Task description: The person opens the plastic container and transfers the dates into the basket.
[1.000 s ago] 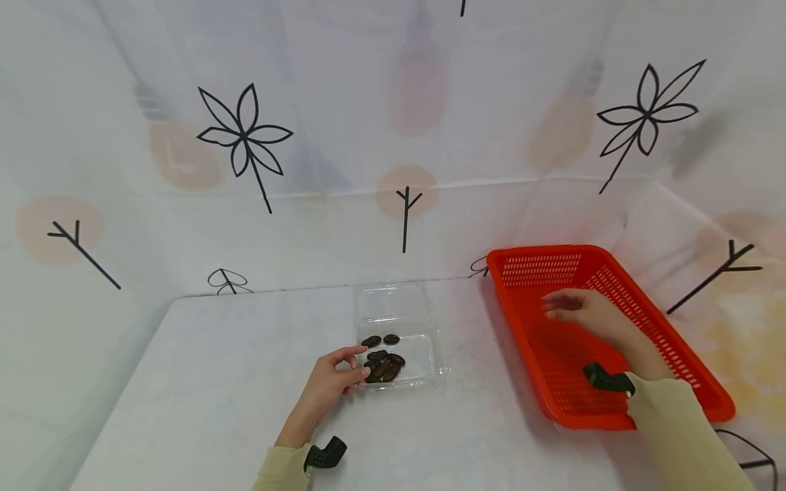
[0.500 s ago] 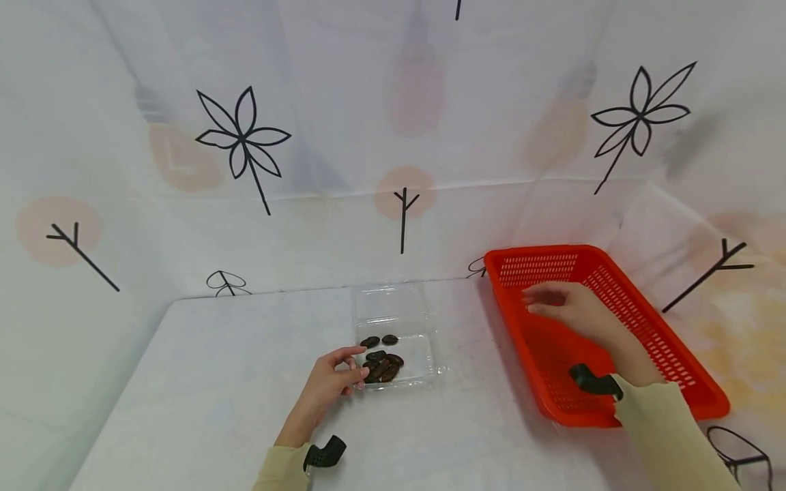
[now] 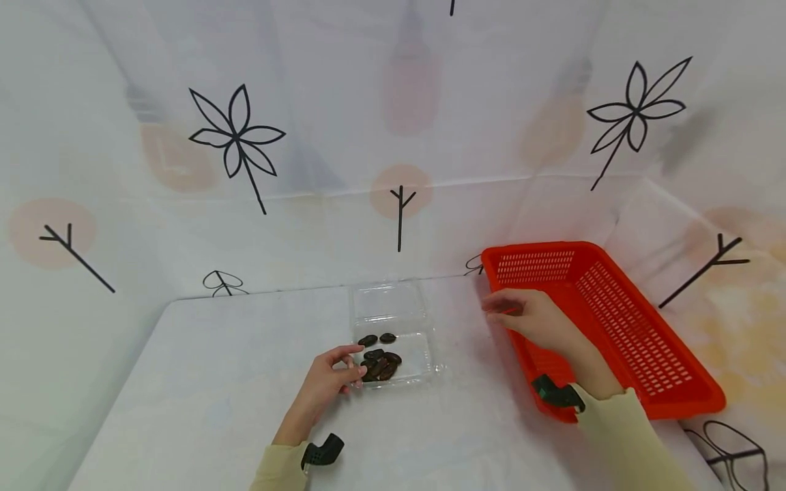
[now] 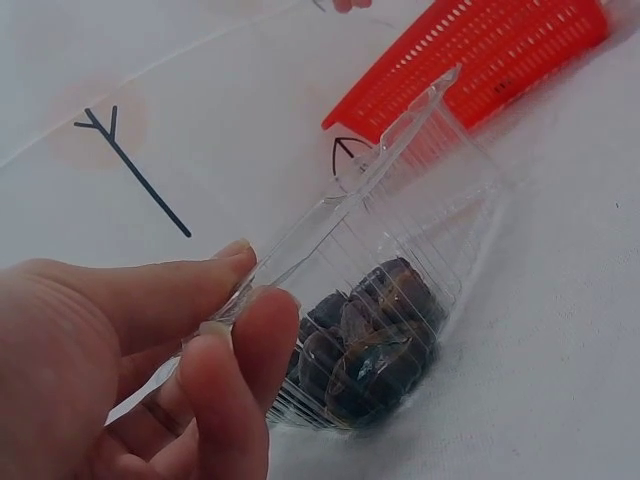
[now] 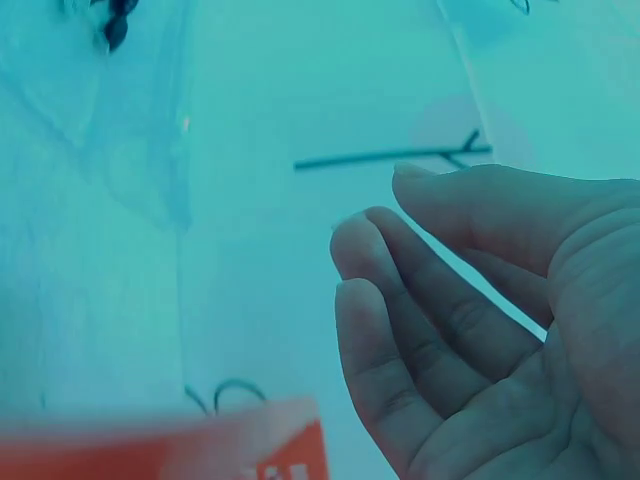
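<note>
Head view: I have the left hand (image 3: 327, 378) at the left edge of the clear container (image 3: 416, 353), its grip grasping that edge; the container sits on the white-covered counter (image 3: 233, 389), lid (image 3: 390, 303) laid back behind the tray part; dark brown oval pieces (image 3: 381, 366) lie in the tray, two set apart at the rear, the rest heaped in the near left corner beside my fingertips; the right hand (image 3: 529, 318) is above the left rim of the red basket (image 3: 632, 324), grip released, fingers loosely bent; basket stands right of the container, apart from it; printed cloth (image 3: 325, 235) behind; pale sleeves (image 3: 279, 467) and a black wrist device (image 3: 323, 451) on each arm.

Left wrist view: I get the pinch close up, thumb and fingers on the container's edge; brown pieces show through the ribbed clear wall, piled low inside; basket is beyond, upper right.

Right wrist view: blue cast on everything; my right grip is released, fingers curved, a gap between thumb and fingertips; basket edge is a red blur at lower left; a few dark pieces show small at the top left, too blurred to count.
</note>
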{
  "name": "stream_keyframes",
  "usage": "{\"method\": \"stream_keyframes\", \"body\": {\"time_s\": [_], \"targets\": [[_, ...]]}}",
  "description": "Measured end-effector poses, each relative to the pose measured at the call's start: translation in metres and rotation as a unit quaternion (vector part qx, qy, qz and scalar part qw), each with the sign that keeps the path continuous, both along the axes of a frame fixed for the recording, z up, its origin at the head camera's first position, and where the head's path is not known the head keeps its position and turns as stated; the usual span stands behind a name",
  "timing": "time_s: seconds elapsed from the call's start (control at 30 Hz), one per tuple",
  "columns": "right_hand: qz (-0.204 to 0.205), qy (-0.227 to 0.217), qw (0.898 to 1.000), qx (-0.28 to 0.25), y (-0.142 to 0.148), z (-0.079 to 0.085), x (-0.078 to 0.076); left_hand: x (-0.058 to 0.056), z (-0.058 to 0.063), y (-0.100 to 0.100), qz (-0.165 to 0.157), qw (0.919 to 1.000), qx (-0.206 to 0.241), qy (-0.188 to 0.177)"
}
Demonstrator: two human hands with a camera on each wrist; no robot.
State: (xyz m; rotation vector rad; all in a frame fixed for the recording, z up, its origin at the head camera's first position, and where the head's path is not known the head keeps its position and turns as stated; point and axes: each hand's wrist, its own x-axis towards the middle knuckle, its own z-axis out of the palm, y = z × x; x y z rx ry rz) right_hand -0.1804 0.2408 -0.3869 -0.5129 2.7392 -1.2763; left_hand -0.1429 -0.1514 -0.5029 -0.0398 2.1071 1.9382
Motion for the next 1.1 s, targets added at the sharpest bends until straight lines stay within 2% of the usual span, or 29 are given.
{"method": "stream_keyframes", "body": {"time_s": [0.17,0.37,0.7,0.9,1.0,1.1], "targets": [[0.029,-0.025,0.999,-0.016,-0.022,-0.003,0.000,0.000,0.001,0.001,0.002,1.0000,0.001,0.001],[0.072,-0.005,0.997,-0.018,-0.047,-0.012,-0.005,0.001,0.001,0.000,0.003,1.0000,-0.004,-0.002],[0.091,-0.020,0.996,0.005,-0.090,-0.020,-0.016,0.001,0.001,-0.001,0.009,0.9998,-0.016,-0.004],[0.115,-0.026,0.993,0.004,-0.106,-0.023,-0.020,-0.001,0.000,0.001,0.006,0.9999,-0.012,-0.002],[0.126,-0.026,0.992,0.002,-0.112,-0.025,-0.023,0.000,0.004,0.002,0.004,0.9999,-0.011,-0.006],[0.134,-0.021,0.991,0.002,-0.116,-0.029,-0.028,0.004,0.017,0.004,0.003,0.9999,-0.012,-0.006]]}}
